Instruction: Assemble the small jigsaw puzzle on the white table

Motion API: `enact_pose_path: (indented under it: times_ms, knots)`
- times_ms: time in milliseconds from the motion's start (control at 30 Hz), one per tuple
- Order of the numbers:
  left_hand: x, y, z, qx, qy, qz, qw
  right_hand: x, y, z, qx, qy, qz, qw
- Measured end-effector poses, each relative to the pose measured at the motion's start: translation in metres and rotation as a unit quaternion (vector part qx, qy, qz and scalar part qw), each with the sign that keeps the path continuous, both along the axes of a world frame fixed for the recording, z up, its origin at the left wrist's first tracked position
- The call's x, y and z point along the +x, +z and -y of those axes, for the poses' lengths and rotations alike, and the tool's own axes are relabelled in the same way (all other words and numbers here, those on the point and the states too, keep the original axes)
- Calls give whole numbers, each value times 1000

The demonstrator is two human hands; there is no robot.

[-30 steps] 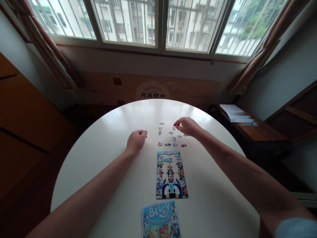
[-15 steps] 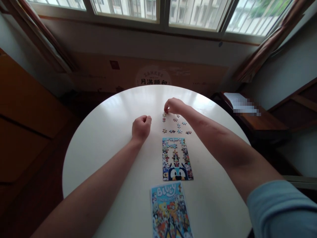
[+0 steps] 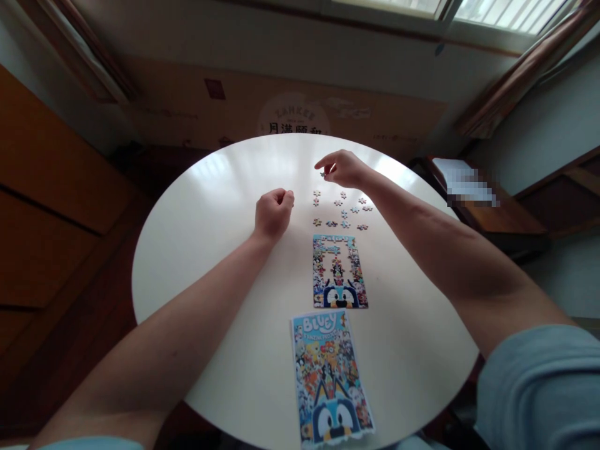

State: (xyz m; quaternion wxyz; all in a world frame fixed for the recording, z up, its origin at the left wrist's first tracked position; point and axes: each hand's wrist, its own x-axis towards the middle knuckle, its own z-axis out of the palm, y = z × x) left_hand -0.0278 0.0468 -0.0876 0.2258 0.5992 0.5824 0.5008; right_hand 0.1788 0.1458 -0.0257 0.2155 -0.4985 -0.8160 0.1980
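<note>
My left hand is closed in a loose fist resting on the white table, left of the puzzle pieces, with nothing visible in it. Beyond the rows of loose pieces, my right hand has its index finger stretched out and apart from the thumb. A small jigsaw piece is right at the thumb tip; whether it is touched cannot be made out. Several loose pieces lie spread below that hand. Nearer is a partly filled jigsaw puzzle with gaps in its middle. Closest lies a printed Bluey picture sheet.
The round white table has its far edge just beyond my right hand. A wooden bench with a white sheet stands to the right. An orange-brown cabinet is at the left, and a window lies beyond.
My view has tipped downward, showing more of the picture sheet. My right hand has moved slightly away from the loose pieces, its index finger now extended. The left fist stays much the same.
</note>
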Motion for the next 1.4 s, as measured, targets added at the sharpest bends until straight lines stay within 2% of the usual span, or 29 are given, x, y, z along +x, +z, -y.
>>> enact_pose_path:
  times_ms: [67, 167, 267, 367, 500, 667, 1000, 1167, 1400]
  knots:
    - [2, 8, 7, 20, -41, -7, 999, 7, 3, 33, 4, -3, -138, 990]
    - [8, 25, 22, 1, -140, 1, 990, 18, -2, 94, -67, 5, -323, 944]
    - [15, 40, 36, -86, -258, 29, 962, 28, -16, 144, -136, -21, -419, 898]
    - [21, 46, 44, -158, -326, 47, 931, 34, -29, 169, -149, -47, -456, 876]
    - [25, 47, 49, -206, -359, 51, 909, 37, -40, 176, -153, -50, -471, 867]
    - [27, 47, 52, -247, -364, 81, 894, 34, -44, 180, -146, -35, -479, 865]
    - [27, 50, 53, -260, -376, 86, 885, 33, -47, 188, -112, -1, -469, 876]
    - [29, 51, 56, -275, -392, 68, 875, 33, -46, 186, -119, -13, -496, 860]
    - [31, 49, 58, -291, -414, 54, 861, 35, -45, 189, -127, -28, -471, 872]
